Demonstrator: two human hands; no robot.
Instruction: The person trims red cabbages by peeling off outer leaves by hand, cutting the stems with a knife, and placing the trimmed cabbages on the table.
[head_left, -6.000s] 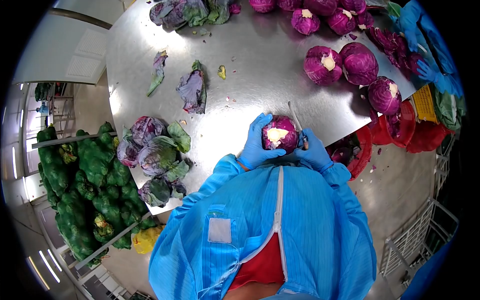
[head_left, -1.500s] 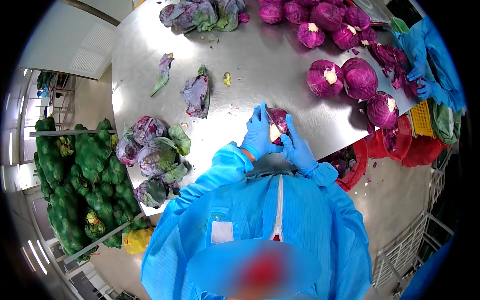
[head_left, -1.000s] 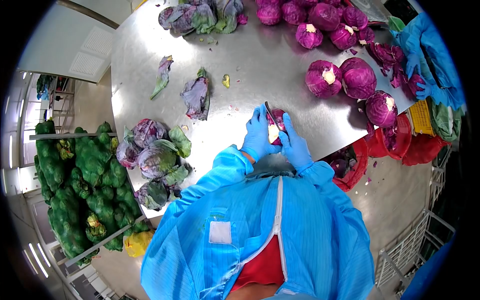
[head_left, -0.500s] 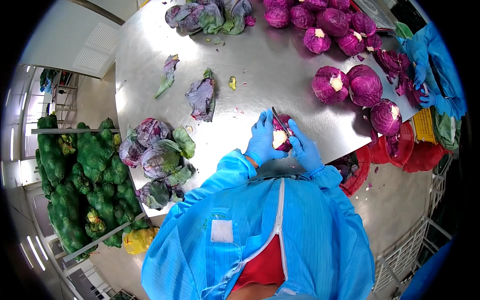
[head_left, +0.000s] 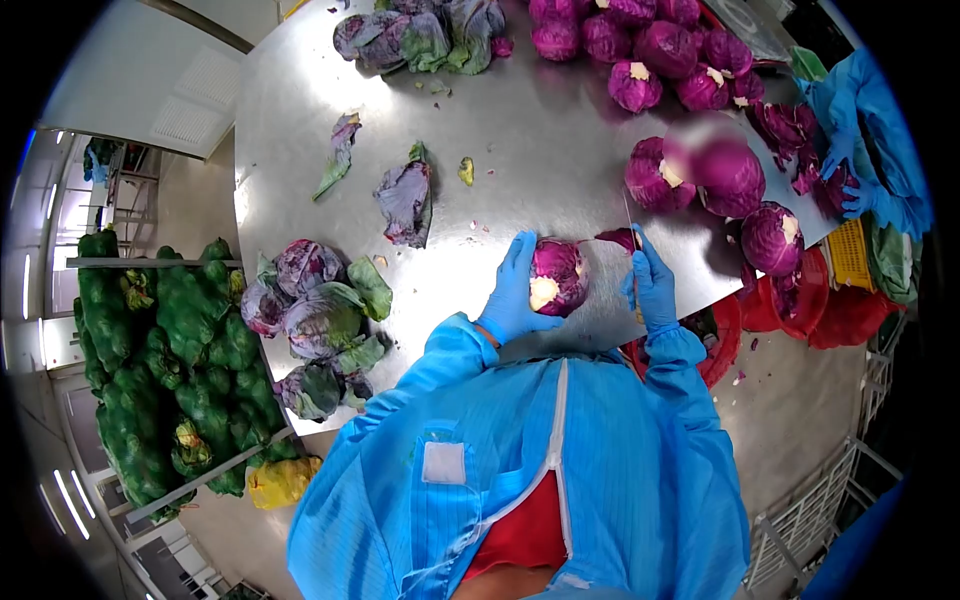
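Observation:
A red cabbage [head_left: 565, 272] with its pale cut stem facing me is gripped from the left by my gloved left hand [head_left: 511, 292], close above the steel table [head_left: 460, 345]. To the right of it, my gloved right hand [head_left: 653, 284] is closed round a knife [head_left: 628, 210], its thin blade pointing away from me. A loose purple leaf piece [head_left: 614, 238] lies beside the blade, between the knife and the cabbage.
Untrimmed cabbages [head_left: 322, 318] sit left, loose leaves [head_left: 405, 203] beyond them. Trimmed cabbages [head_left: 668, 48] are piled at the back right. A red basket [head_left: 727, 345] stands below the table edge. A co-worker's gloved hands [head_left: 850, 180] are at far right. Green net sacks [head_left: 185, 360] fill a rack.
My right hand with the knife has moved right, away from the cabbage. A leaf piece now shows beside the blade. The left hand has turned the cabbage, showing more of its purple side.

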